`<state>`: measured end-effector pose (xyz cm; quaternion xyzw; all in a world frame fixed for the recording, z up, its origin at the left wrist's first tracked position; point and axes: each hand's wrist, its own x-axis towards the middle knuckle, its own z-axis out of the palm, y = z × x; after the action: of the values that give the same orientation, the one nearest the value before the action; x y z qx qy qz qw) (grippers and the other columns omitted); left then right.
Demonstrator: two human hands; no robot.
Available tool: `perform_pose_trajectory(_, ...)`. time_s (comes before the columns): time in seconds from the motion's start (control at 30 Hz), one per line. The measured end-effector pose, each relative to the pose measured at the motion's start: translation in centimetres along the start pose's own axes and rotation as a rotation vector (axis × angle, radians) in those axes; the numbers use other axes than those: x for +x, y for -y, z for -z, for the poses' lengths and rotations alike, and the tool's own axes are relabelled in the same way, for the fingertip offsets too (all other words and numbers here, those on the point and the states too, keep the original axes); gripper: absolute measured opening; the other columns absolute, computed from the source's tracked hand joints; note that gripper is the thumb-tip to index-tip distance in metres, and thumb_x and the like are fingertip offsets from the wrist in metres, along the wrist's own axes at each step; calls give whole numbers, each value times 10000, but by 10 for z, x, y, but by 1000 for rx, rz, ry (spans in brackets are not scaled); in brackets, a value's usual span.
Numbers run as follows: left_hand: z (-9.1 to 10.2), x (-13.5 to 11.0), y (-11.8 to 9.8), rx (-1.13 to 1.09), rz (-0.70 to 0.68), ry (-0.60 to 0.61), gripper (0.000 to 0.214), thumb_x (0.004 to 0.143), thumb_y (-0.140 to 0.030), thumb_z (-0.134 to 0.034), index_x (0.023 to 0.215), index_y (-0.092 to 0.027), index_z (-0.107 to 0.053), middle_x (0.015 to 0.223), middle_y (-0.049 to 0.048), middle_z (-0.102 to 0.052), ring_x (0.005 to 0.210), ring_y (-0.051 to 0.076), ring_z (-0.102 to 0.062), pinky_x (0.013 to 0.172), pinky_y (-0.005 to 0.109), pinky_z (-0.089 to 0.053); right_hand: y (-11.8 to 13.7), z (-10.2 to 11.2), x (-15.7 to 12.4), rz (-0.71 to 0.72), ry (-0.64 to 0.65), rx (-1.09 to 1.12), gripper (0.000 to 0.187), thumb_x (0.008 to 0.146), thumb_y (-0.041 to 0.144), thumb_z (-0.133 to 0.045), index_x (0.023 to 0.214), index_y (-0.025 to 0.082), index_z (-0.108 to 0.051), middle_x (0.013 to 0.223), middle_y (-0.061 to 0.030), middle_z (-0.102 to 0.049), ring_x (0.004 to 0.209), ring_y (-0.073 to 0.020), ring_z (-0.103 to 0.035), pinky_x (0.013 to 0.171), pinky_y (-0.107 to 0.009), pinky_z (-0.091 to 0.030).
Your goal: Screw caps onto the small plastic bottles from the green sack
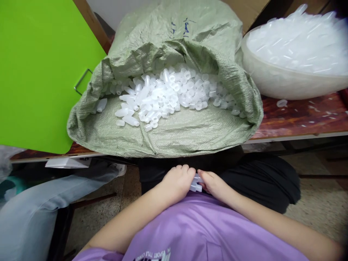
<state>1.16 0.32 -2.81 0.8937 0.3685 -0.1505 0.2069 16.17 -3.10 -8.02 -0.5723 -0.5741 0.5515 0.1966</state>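
Low in front of my purple shirt, my left hand [178, 181] is closed around small translucent plastic tubes [196, 187]. Their stepped ends poke out between my two hands. My right hand [214, 184] pinches at those ends from the other side, thumb and fingers pressed together; its fingertips are partly hidden. Beyond the hands, a pale green woven sack [179, 134] lies with its mouth rolled open toward me. Inside it is a heap of small white translucent plastic pieces [163, 98], some tapered like nozzles, others short and ring-ended.
A translucent bowl [293, 85] heaped with clear plastic tubes [299, 43] stands at the right on the red-brown table [304, 119]. One loose piece [282, 103] lies below it. A bright green board [40, 79] with a metal handle is at left. Another person's jeans-clad leg [35, 203] is lower left.
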Motion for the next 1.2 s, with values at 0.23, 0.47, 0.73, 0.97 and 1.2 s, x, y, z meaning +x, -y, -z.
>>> perform_pose_trajectory(0.23,-9,28,13,-50,153,-201,331,863,-86,-318,1148,-48,-481,1125,231,-557,1049,310,-527,897,446,-391,12,42,1,-93,-209,-377,414,865,510,-375,882,159,-594,825,-123,-646,754,-238,-605,636,-331,-432)
perform_pose_trajectory(0.47,6,42,27,-342,162,-307,401,842,-86,-358,1198,-206,-497,1084,62,-636,1049,206,-548,937,348,-363,79,104,-14,417,-162,-661,240,892,340,-422,893,218,-630,848,-57,-650,788,-191,-604,678,-291,-471)
perform_pose_trajectory(0.73,3,0,23,-457,241,-92,233,775,-416,-530,840,-203,-600,775,27,-652,692,188,-596,578,254,-420,110,141,99,263,-600,-1095,332,813,305,-507,1099,163,-597,1001,-156,-562,913,-312,-546,743,-420,-447)
perform_pose_trajectory(0.97,4,-21,30,-706,185,-204,220,799,-312,-484,968,-178,-524,839,24,-600,722,149,-550,630,242,-416,108,135,72,321,-660,-870,352,819,385,-521,1052,121,-540,947,-143,-595,843,-267,-574,713,-376,-452)
perform_pose_trajectory(1.2,21,-16,21,-647,115,-199,132,744,-230,-476,855,-193,-537,764,-1,-584,661,136,-518,573,230,-369,86,85,-9,603,50,-595,125,832,299,-569,914,208,-598,841,-34,-626,762,-150,-599,654,-252,-488)
